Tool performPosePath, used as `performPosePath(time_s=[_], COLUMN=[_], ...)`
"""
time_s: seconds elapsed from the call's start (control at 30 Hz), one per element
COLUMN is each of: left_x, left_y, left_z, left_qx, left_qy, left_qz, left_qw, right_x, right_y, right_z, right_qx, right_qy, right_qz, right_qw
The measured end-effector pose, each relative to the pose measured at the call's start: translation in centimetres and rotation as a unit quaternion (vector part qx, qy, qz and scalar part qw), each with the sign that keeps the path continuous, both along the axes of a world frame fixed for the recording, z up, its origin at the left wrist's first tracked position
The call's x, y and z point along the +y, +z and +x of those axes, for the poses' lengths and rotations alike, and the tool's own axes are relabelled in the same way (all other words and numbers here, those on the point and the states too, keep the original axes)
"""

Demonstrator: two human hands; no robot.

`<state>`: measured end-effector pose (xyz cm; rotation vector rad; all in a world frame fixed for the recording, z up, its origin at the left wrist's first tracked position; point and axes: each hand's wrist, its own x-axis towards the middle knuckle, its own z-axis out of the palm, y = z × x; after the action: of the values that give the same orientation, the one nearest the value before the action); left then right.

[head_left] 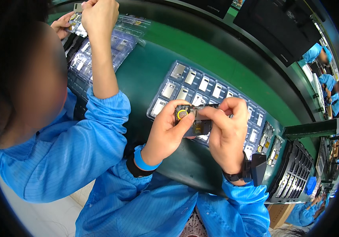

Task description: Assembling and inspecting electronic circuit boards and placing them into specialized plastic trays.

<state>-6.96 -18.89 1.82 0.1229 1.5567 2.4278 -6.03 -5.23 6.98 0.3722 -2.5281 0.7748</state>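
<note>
A dark circuit board (203,127) with a yellow-ringed round part and gold contacts is held up over the near edge of a clear plastic tray (152,108). My left hand (164,130) grips its left end, thumb across the front. At the upper right edge my right hand (229,132) is closed on the board, fingers curled and a fingertip against a small silvery metal piece (196,113) on its face. My fingers partly cover that piece. Rows of silver metal plates (204,83) lie in the tray's pockets.
Two populated circuit boards (266,138) lie right of the tray, beside a black slotted rack (298,164) and a blue object (311,185). Close on my left, a co-worker's hands (100,17) hold another board above stacked trays (114,49). Dark monitors (282,29) stand at the back.
</note>
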Motion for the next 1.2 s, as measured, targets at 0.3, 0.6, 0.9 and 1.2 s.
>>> performPosePath(time_s=[0.3, 0.6, 0.9, 1.2], left_x=[-0.3, -0.3, -0.4, -0.3], left_y=[0.7, 0.5, 1.6, 0.8], left_z=[-0.6, -0.6, -0.1, 0.3], left_qx=[-0.129, -0.112, -0.113, -0.029], left_qy=[-0.001, 0.002, -0.015, -0.027], left_qz=[0.081, 0.084, 0.031, 0.008], left_qw=[0.988, 0.99, 0.993, 0.999], right_x=[-0.6, -0.6, 1.4, 1.9], right_y=[-2.4, -2.8, -2.0, -2.0], right_z=[1.6, 1.6, 0.6, 0.2], right_qx=[0.045, 0.051, -0.021, -0.19], right_qy=[0.0, 0.003, -0.092, -0.016], right_qz=[0.11, 0.102, -0.105, -0.345], right_qw=[0.993, 0.993, 0.99, 0.919])
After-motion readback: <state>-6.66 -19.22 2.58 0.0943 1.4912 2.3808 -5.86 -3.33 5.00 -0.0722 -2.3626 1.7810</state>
